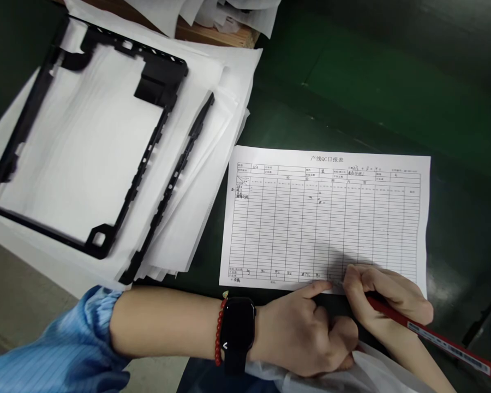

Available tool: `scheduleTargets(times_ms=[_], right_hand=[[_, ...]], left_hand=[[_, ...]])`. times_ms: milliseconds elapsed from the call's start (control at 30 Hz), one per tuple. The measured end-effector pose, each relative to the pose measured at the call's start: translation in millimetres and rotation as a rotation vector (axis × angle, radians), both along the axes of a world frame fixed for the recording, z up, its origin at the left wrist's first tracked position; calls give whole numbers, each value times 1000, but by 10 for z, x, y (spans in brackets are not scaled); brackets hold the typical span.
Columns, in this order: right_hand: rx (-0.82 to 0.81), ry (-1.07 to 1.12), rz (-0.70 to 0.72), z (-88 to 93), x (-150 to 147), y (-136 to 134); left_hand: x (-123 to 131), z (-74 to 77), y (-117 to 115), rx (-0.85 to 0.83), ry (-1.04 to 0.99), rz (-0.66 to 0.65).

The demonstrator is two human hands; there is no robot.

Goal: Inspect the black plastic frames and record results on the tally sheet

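A printed form [327, 229] with a table grid and handwritten entries lies on the dark green table. My right hand [387, 295] is closed around a red pen [445, 341] with a barcode label. Its writing end is hidden by the fingers over the form's bottom rows. My left hand [306, 333] rests at the form's lower edge, one finger stretched onto the paper near the entries. Its other fingers are curled in, and what they hold, if anything, is hidden. Translucent white sheeting [376, 371] shows beneath that hand.
Left of the form, a black plastic frame [100, 248] and a narrow black strip [169, 191] lie on stacked white sheets [213, 202]. More white sheets [237, 13] sit on a wooden board [229, 35] at the top. The green table [364, 82] extends behind the form.
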State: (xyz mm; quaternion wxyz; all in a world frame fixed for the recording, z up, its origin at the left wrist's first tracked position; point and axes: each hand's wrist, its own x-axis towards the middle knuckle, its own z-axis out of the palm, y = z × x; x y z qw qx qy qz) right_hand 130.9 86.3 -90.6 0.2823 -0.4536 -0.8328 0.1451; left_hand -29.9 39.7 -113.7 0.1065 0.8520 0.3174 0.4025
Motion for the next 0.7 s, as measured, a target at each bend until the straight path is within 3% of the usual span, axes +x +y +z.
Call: scheduleTargets(times_ms=[333,700], right_hand=[[22,111,-92,8,-62,-49],[24,32,-103,-29,11,-75]], left_hand=[[-7,-18,-40,-14,44,-32],[-4,14,-8,-15,-8,-18]])
